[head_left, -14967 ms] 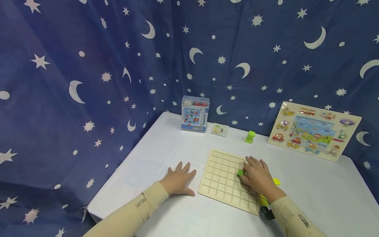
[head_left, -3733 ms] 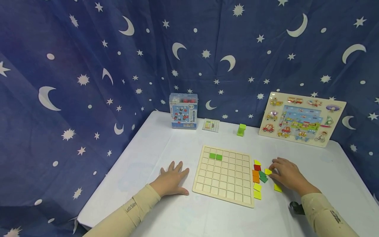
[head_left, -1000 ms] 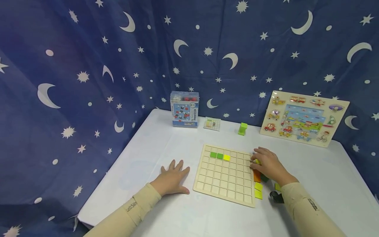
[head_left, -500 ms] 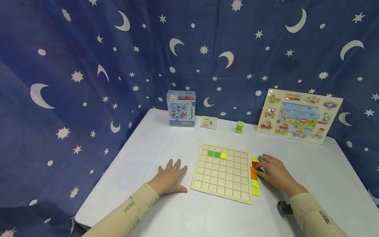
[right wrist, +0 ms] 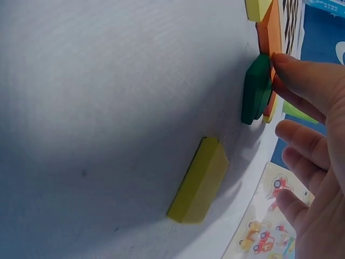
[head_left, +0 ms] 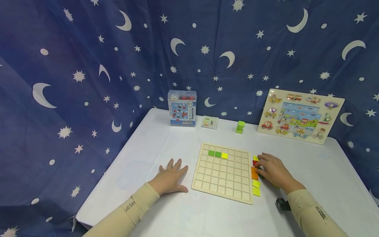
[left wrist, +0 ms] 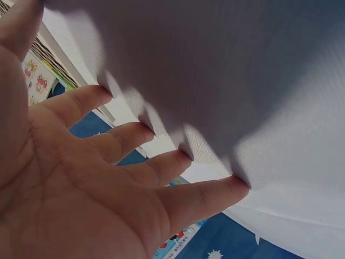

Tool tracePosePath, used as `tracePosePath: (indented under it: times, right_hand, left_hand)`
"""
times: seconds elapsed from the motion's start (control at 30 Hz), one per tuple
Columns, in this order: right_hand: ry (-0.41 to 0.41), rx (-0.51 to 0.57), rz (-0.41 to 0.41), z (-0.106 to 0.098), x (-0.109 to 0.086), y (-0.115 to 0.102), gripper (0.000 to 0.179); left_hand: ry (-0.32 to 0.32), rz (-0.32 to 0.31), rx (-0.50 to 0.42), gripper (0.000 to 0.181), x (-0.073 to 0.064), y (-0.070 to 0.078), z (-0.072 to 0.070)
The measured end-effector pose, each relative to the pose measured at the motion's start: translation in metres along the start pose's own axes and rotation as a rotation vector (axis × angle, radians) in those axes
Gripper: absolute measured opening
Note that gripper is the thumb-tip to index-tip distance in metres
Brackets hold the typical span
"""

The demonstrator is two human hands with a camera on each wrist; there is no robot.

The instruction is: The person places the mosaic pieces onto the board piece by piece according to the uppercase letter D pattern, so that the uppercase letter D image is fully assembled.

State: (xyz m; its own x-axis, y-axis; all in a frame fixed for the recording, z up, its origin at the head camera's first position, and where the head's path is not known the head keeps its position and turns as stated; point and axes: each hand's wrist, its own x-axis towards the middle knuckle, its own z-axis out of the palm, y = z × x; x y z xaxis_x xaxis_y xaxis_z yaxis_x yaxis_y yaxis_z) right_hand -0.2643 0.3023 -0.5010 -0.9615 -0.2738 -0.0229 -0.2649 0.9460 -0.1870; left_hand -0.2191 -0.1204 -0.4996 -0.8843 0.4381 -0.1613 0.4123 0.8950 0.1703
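Note:
My left hand (head_left: 169, 180) rests palm down on the white cloth left of the wooden grid board (head_left: 222, 179), fingers spread. In the left wrist view its fingertips (left wrist: 240, 184) press on the cloth. Two green tiles (head_left: 211, 153) and a yellow tile (head_left: 224, 156) sit side by side in one row of the board. My right hand (head_left: 274, 169) hovers over loose tiles at the board's right edge, fingers loosely bent. Its thumb and index fingertips are apart, right at the orange tiles (head_left: 255, 176) and the red tile (head_left: 255, 163). Dark green tiles (right wrist: 254, 89) lie beside them, mostly hidden by the hand in the head view.
Loose yellow tiles (head_left: 256, 191) lie nearer me, and another yellow tile (right wrist: 199, 183) lies under my right palm. At the back stand a boxed molecule model set (head_left: 182, 110), a small grid card (head_left: 210, 122), a green block (head_left: 240, 127) and a vehicle puzzle (head_left: 300, 115).
Compared with 15 seconds ago, two green tiles and then a yellow one have come to lie on the board. My right hand went back to the loose tiles and barely shifted lately; the left stayed.

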Motion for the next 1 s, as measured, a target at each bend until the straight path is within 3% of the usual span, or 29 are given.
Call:
tracePosePath:
  times: [0.23, 0.6, 1.0]
  right_hand:
    - [0.022, 0.020, 0.019, 0.003, -0.012, 0.003, 0.017]
    - [0.067, 0.035, -0.024, 0.008, -0.047, -0.016, 0.021]
    - [0.084, -0.016, -0.015, 0.014, -0.053, -0.019, 0.028]
  left_hand:
    - [0.008, 0.002, 0.012, 0.095, 0.002, 0.000, 0.002]
    - [0.013, -0.004, 0.009, 0.095, 0.002, -0.001, 0.002]
    - [0.014, -0.002, 0.009, 0.093, 0.000, 0.001, 0.000]
